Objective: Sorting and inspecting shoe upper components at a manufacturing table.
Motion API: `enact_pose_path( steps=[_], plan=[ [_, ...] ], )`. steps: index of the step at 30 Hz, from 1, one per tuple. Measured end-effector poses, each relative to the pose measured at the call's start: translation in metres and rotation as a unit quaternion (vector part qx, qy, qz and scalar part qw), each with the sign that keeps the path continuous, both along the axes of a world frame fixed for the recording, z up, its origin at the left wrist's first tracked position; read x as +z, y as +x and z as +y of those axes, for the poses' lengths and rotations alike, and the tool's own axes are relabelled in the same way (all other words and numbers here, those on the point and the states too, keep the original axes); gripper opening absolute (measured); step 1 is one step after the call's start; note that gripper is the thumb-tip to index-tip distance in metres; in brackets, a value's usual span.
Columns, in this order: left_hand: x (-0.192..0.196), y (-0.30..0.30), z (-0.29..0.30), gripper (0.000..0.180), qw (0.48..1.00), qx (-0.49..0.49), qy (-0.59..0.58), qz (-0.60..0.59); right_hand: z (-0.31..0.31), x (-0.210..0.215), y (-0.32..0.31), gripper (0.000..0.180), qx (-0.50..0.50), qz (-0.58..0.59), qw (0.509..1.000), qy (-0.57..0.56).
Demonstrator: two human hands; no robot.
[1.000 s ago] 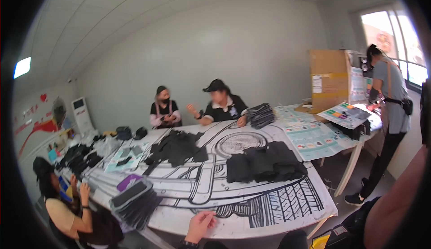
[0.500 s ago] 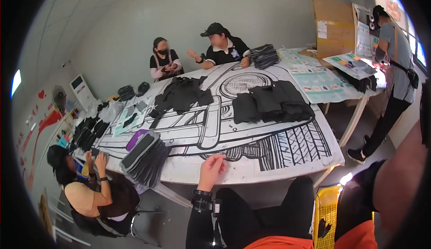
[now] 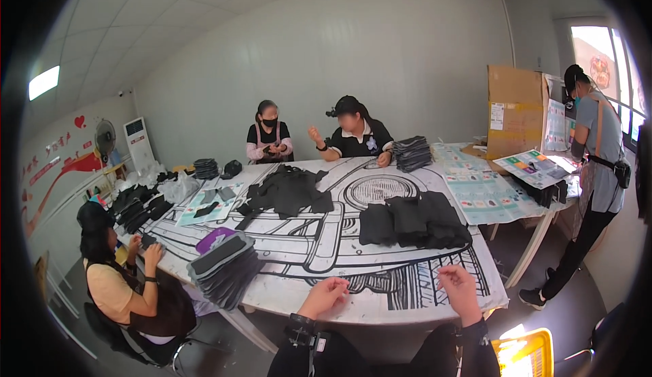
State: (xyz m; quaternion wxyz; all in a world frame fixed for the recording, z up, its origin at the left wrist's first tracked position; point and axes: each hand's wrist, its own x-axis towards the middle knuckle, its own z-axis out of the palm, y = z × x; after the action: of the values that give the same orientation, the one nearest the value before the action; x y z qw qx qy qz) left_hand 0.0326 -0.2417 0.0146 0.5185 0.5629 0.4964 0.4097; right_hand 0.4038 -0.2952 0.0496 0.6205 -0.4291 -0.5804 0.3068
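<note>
My left hand [image 3: 326, 297] is above the near edge of the table, its fingers curled into a pinch; anything between the fingertips is too small to make out. To its right my right hand [image 3: 459, 291] is over the drawn tyre on the tabletop, fingers bent inward, with no visible thing in them. The nearest item to my right hand is a row of folded black fabric pieces [image 3: 415, 221]. Left of my left hand stands a tall stack of dark grey fabric pieces [image 3: 227, 268]. Black bands circle both wrists.
A white table [image 3: 285, 303] bears a black line drawing. A loose black fabric heap [image 3: 288, 190] lies mid-table, another grey stack [image 3: 411, 154] at the far side. Two people sit opposite, one at left; another stands right by a cardboard box [image 3: 516, 109]. A yellow basket [image 3: 526, 350] is low right.
My right arm, raised close at the right edge before, has come down, and its hand is now over the table. My left hand keeps its pinch. The view has tilted upward.
</note>
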Motion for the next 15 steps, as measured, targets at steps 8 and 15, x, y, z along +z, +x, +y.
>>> enact_pose_path(
  steps=[8,15],
  plan=[
    [-0.021,0.003,0.008,0.018,0.985,0.069,0.141,-0.076,0.03,-0.045,0.001,0.015,0.061,0.037,0.99,-0.118],
    [-0.023,0.006,0.009,0.019,0.986,0.068,0.129,-0.081,0.026,-0.04,0.004,0.015,0.062,0.095,0.984,-0.137]
  ],
)
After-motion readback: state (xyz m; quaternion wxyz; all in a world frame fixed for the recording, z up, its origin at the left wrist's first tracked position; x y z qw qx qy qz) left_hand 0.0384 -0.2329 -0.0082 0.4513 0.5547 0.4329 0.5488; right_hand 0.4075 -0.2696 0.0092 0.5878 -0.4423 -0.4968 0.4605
